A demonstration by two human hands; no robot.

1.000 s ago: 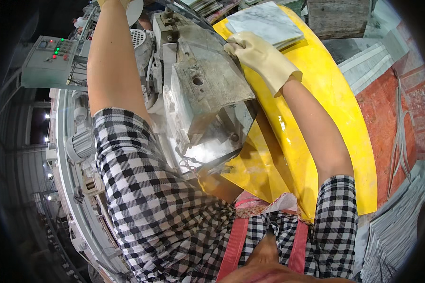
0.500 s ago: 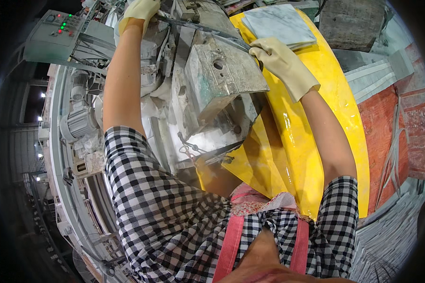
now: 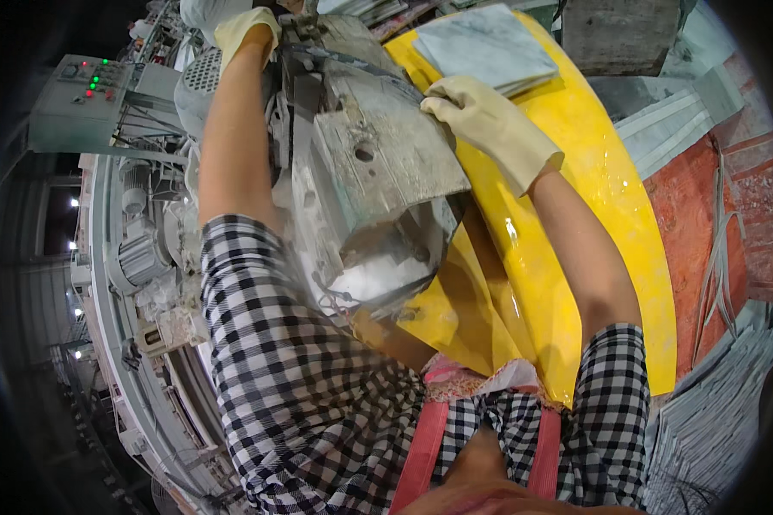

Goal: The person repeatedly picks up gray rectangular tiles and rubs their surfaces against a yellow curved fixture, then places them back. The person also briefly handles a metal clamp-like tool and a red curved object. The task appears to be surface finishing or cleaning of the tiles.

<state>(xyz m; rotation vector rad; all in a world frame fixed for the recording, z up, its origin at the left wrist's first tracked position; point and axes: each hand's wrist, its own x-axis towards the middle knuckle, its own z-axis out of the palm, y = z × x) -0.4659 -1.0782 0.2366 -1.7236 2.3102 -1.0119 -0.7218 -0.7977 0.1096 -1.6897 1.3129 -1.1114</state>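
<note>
Reaching up, left hand (image 3: 247, 27) in a yellow glove, grip curled on the machine's top edge. Dusty grey machine head (image 3: 378, 172) sits centre. Right hand (image 3: 487, 124), gloved, grip flat against its side, beside grey tiles (image 3: 489, 47) on the yellow surface (image 3: 610, 215).

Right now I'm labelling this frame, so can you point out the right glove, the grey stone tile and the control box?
right glove (image 3: 489, 129), head view, back of the hand.
grey stone tile (image 3: 487, 47), head view, middle of its top face.
control box (image 3: 77, 103), head view, its grey front panel.
</note>
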